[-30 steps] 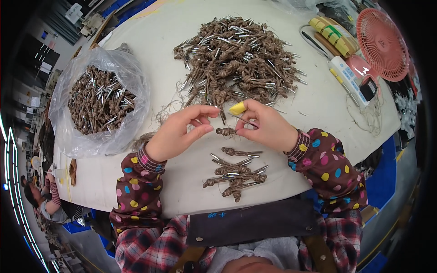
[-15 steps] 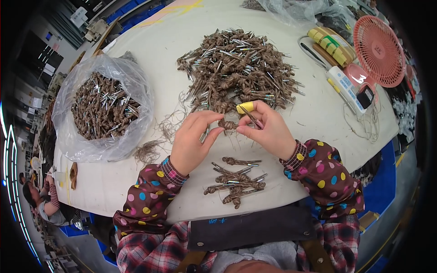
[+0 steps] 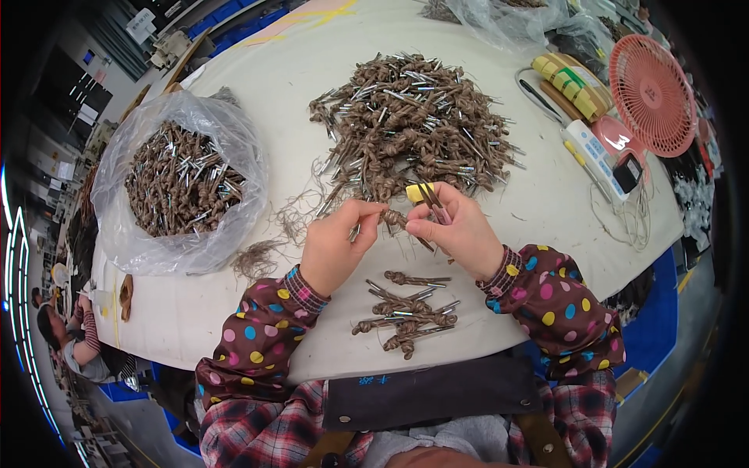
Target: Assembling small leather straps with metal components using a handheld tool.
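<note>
My left hand (image 3: 337, 243) and my right hand (image 3: 456, 228) meet over the white table (image 3: 538, 210), both pinching one brown twine-wrapped metal piece (image 3: 395, 219) between them. My right hand also holds a thin dark tool, and its fingertip wears a yellow wrap (image 3: 418, 193). Just beyond my hands lies a big heap of the same twine-wrapped pieces (image 3: 409, 125). Nearer to me sits a small pile of several such pieces (image 3: 406, 312). Loose twine scraps (image 3: 257, 257) lie left of my left hand.
A clear plastic bag full of twine-wrapped pieces (image 3: 183, 183) stands at the left. At the right are a pink desk fan (image 3: 654, 97), a white box-shaped device (image 3: 601, 152), yellow bundles (image 3: 573, 82) and a loose cord (image 3: 624, 218). Another bag (image 3: 507, 15) lies far back.
My hands came closer together and now work the twine piece between them. The head view shifted slightly.
</note>
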